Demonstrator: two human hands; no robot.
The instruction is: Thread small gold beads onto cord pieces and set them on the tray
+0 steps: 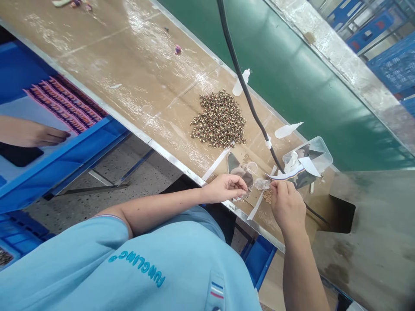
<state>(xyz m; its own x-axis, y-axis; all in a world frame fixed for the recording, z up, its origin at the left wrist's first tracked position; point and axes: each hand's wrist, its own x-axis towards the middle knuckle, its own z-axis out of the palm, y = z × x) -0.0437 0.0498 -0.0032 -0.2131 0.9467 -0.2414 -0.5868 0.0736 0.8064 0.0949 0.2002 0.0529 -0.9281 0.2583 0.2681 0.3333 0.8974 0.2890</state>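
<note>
1. The small clear plastic capsule (262, 184) was a risk because it was held only at one end. A slight slip of the fingertips could have dropped it, and it might then have rolled toward the metal trim (175, 159) along the near edge of the surface (129, 56).
2. The smaller heap of beads (267, 196) lay just under the right hand (287, 207), near the near edge. A careless brush from the wrist or the capsule could have scattered it among the paper scraps.
3. The strip of patterned paper (285, 175) ran from the clear plastic tub (311, 156) to just beside the right hand. A snag could have dragged the strip and shifted the tub.
4. The black cable (248, 97) crossed the surface close to the work, so a wide arm movement might have caught it.
5. The capsule was in the air between the two hands, above the near part of the surface.
6. The right grip was pressed together, with thumb and fingertips pinching the capsule, and the wrist was raised, with the forearm coming in from the near edge.
7. The left hand (225, 188) lay just beside the capsule, its fingers curled together and the forearm reaching across from the sleeve. I could not tell whether that grip held anything.
</note>
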